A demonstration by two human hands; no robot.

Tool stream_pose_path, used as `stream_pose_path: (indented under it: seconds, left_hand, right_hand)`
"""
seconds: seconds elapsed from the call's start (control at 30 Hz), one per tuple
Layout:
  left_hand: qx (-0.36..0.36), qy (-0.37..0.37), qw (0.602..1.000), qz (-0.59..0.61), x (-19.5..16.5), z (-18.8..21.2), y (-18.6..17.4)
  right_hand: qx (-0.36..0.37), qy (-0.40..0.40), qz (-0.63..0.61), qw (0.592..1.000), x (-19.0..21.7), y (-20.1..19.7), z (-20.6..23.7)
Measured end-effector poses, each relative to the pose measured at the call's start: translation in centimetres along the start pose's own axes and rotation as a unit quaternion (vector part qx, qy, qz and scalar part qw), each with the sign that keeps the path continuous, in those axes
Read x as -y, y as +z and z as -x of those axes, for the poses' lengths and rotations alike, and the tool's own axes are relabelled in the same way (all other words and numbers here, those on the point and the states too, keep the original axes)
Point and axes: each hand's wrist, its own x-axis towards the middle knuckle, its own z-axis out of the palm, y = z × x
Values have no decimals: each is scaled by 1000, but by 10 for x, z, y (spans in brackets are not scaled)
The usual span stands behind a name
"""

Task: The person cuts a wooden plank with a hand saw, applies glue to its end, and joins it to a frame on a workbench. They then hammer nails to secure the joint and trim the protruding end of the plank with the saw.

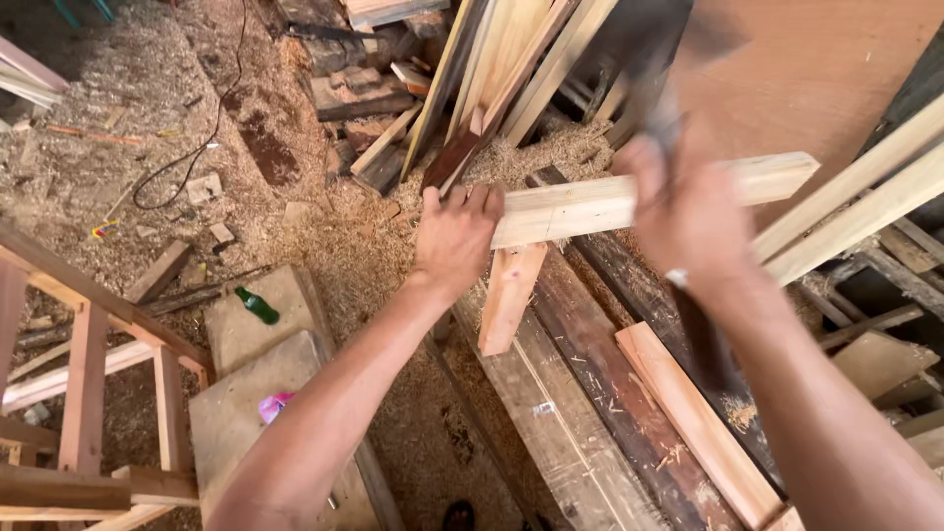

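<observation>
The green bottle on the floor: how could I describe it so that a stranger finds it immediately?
Look left of the person's left hand, down at the sawdust-covered floor. There a flat pale board lies beside a wooden frame, and the green bottle lies on its side at the board's upper edge. It is the only green, glossy thing among wood.

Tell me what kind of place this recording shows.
Most likely a carpentry workshop: sawdust covers the floor, sawn planks lean in a stack, and the left hand steadies a pale wooden bar.
</observation>
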Motion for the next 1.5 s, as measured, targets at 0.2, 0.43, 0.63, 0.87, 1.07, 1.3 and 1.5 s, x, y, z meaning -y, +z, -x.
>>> stream_pose_path:
  seconds: [0.2, 0.43, 0.63, 0.87, 1.07, 1.3, 1.5]
  left_hand:
    - [44, 6, 999, -10, -2, 0, -6]
    - [-13, 6, 1000, 12, -2, -4, -13]
    - [84, -34, 996, 8, 1, -9, -1]
    - [-20, -14, 999, -35, -3, -20, -10]
    - [82, -77, 992, 51, 6, -5, -8]
    - [-63, -50, 996, 48, 61, -53, 22]
    - [-7, -63, 997, 36, 109, -93, 61]
  right_hand:
    - [139, 94, 48, 985, -27, 35, 11]
    - [-45, 13, 11, 999, -8, -8, 19]
    - [-272, -132, -137, 943, 7, -71, -10]
    - [122, -5, 47, 991, -48, 19, -24]
    - [82, -16, 3, 996, -60, 43, -20]
    - [58, 28, -38, 997, -37, 62, -77]
    - [42, 48, -29, 998, -23, 94, -146]
